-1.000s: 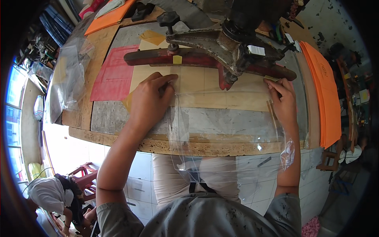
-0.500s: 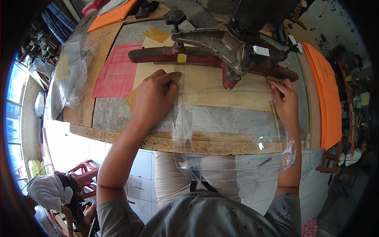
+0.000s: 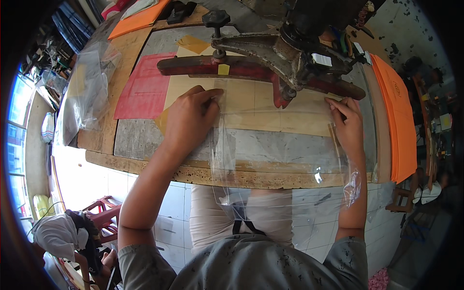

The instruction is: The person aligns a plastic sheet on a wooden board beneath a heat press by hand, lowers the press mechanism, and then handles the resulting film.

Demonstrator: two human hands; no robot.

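A clear plastic sheet [image 3: 275, 169] stretches between my hands, its lower part hanging over the table's front edge and some film lying against my right forearm. My left hand [image 3: 193, 113] pinches its far left corner between thumb and fingers. At the far right corner, my right hand [image 3: 349, 124] pinches the film with curled fingers. Both hands are just in front of a press with a dark red bar [image 3: 241, 70]. Beneath the film lies a pale yellow sheet [image 3: 275, 107], partly under the bar. A red sheet [image 3: 141, 89] lies left of it.
Folded orange material [image 3: 394, 116] lies at the table's right edge, with more orange sheets [image 3: 137, 19] at the far left. Crumpled clear plastic [image 3: 89, 92] drapes over the left side. A black knob [image 3: 216, 19] tops the press arm. Another person [image 3: 60, 234] bends near a red stool [image 3: 104, 215].
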